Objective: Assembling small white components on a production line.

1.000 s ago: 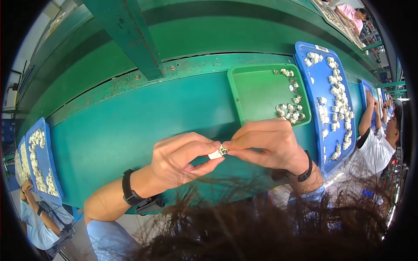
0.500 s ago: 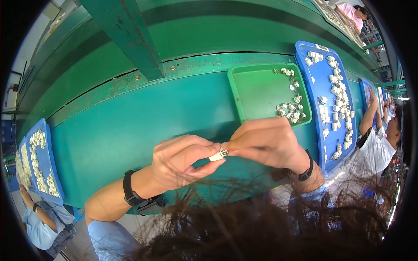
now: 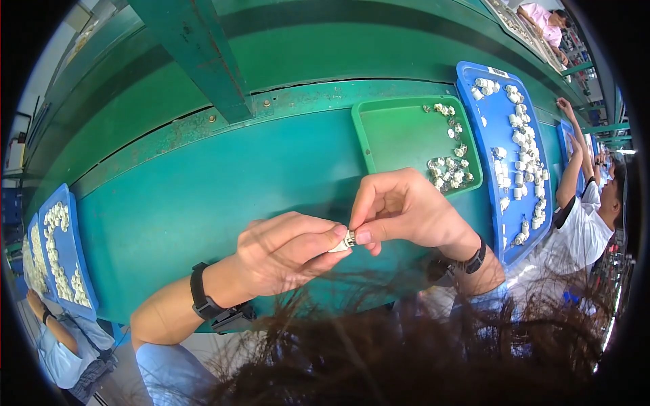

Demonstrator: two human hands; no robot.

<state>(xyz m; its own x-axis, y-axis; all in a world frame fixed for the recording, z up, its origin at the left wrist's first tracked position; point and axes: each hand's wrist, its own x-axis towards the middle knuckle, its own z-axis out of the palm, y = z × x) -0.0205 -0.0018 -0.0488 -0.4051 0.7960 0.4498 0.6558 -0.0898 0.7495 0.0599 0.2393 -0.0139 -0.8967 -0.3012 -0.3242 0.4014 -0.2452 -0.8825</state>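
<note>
Between the thumb and fingers of my left hand is a small white cylindrical part with a dark, metallic-looking end facing right. My right hand meets that end, its thumb and index finger pinching around it; the fingertips hide some of the detail there. Both hands are over the green work surface, in front of the green tray. Small white and metallic pieces lie along that tray's right side and near corner.
Beside the green tray, a long blue tray carries many white cylindrical parts. More blue trays with white pieces stand at far left. A green post rises behind the table ledge. Other people work at both sides, one arm reaching at right.
My right hand has shifted and opened up around the part's end, thumb now near it and index finger raised above. My left hand keeps its hold. At right, a co-worker's arm reaches farther.
</note>
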